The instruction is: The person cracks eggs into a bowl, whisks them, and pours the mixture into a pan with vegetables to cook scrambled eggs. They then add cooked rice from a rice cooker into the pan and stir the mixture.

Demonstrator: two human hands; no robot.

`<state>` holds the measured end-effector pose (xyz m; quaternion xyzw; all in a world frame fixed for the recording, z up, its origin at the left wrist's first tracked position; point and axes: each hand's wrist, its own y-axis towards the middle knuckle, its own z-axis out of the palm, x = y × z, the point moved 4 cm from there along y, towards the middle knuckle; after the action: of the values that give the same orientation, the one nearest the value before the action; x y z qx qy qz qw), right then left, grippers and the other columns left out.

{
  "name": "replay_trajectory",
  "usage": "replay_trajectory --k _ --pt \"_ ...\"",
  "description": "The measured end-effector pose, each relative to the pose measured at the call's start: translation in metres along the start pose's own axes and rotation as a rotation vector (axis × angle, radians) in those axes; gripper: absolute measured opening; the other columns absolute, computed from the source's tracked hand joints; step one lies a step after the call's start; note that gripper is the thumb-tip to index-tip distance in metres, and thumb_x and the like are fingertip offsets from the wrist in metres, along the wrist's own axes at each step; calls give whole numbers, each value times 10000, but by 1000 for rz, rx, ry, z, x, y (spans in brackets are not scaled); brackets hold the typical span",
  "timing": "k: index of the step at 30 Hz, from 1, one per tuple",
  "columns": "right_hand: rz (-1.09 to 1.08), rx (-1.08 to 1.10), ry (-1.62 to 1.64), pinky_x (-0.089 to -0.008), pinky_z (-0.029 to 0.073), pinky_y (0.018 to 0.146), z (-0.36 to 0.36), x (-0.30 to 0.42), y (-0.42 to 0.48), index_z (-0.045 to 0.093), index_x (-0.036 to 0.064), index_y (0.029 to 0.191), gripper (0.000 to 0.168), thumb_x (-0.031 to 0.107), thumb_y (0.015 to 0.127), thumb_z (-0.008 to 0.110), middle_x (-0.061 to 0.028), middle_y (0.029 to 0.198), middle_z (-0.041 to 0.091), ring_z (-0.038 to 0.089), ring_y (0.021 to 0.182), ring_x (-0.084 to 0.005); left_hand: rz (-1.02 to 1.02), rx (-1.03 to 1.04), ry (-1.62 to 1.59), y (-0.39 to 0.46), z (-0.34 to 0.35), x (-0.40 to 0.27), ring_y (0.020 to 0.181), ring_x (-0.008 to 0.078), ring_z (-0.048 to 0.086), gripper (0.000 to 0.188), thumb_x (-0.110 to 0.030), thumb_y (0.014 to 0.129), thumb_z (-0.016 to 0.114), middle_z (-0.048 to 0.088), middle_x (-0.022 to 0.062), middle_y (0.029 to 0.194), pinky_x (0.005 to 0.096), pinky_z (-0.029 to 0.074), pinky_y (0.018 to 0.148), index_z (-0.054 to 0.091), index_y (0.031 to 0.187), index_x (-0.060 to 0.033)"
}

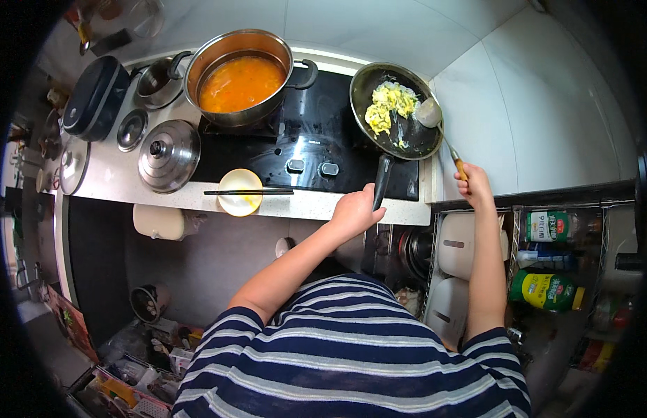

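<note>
On the right burner a dark frying pan (415, 143) holds yellow-and-white scrambled eggs (391, 102), bunched in the pan's upper left part. My left hand (356, 210) grips the pan's black handle (383, 177). With my right hand (477, 186) I hold a spatula by its wooden handle (461, 170). The spatula's metal head (428, 113) rests inside the pan at its right side, just right of the eggs. Whether its edge touches the pan bottom is hard to tell.
A large steel pot (240, 117) of orange soup stands on the left burner. Black chopsticks (276, 192) lie across a yellow-rimmed bowl (240, 205) at the counter's front edge. A domed steel lid (169, 157) sits left of the hob. A tiled wall (553, 120) closes the right side.
</note>
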<state>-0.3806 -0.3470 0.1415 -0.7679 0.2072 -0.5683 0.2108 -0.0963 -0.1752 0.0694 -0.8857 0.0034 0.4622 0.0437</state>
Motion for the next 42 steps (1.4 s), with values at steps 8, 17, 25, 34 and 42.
replay_trajectory --k 8,17,25,34,42 --pt "26 255 39 -195 305 392 84 23 7 525 44 1282 289 194 1047 452 -40 774 559 381 485 -47 -4 9 6 -2 -3 -1 759 410 681 460 -320 825 717 686 229 792 503 548 694 536 1070 25" --pt "-231 39 -511 -213 302 388 12 46 -87 530 11 1402 421 168 1012 512 1 713 566 414 476 -45 18 -10 2 1 4 2 746 408 683 497 -326 826 716 681 235 773 498 555 694 526 1086 53" --pt "-751 -292 -1185 -475 526 798 95 31 -94 643 195 1282 343 183 941 613 -150 1034 719 675 947 -375 3 13 16 -1 3 5 742 411 679 521 -329 831 714 682 233 780 502 548 690 521 1141 42" --pt "-858 -383 -1048 -496 530 764 106 10 -7 631 185 1302 377 164 926 617 -159 1013 706 667 928 -377 -37 62 20 0 0 1 753 417 677 638 -351 839 715 684 242 803 509 543 693 495 1296 37" --pt "-555 -124 -989 -397 533 885 28 52 -112 635 88 1310 426 65 885 634 -205 1102 708 693 1007 -343 -3 28 6 2 0 3 742 426 674 526 -341 833 712 679 247 786 517 543 691 526 1165 23"
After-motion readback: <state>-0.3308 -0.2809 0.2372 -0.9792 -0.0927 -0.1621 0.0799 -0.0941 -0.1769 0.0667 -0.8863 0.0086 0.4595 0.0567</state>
